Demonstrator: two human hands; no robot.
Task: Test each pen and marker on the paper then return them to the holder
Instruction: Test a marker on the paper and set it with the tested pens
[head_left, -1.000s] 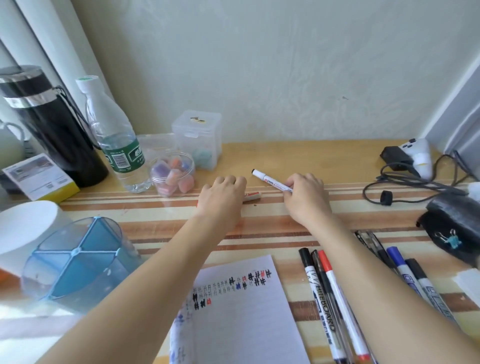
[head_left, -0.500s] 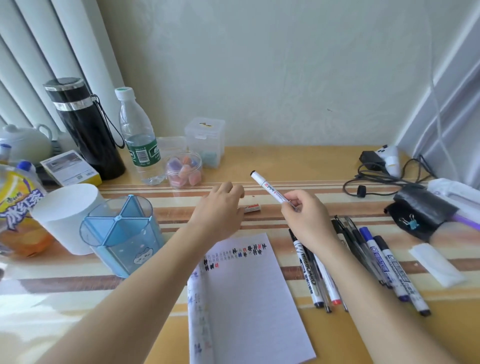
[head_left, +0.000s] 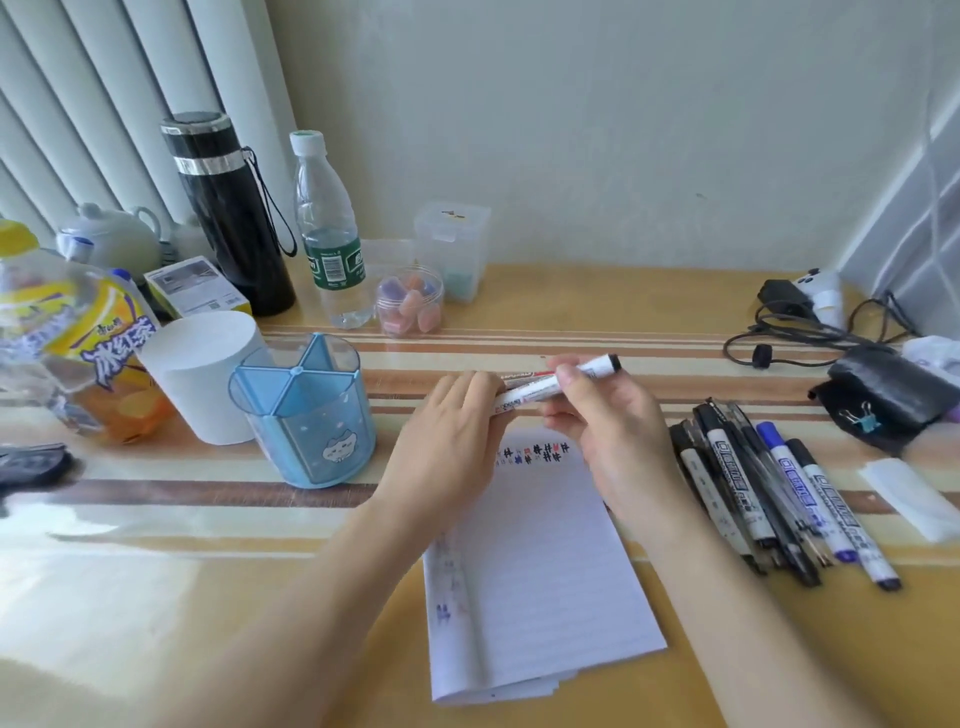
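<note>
Fingers (head_left: 567, 372) of left hand (head_left: 447, 441) and right hand (head_left: 613, 431) round one marker (head_left: 530, 392) (blue holder (head_left: 311, 431) beside)

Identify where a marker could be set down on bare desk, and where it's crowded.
Free: back strip between clear box and cables; front-left desk in front of the pen holder. Crowded: pens right of the paper; bottles back left.

Left hand (head_left: 447, 441) and right hand (head_left: 608, 423) grip one marker (head_left: 535, 389) near the paper (head_left: 540, 571).
</note>
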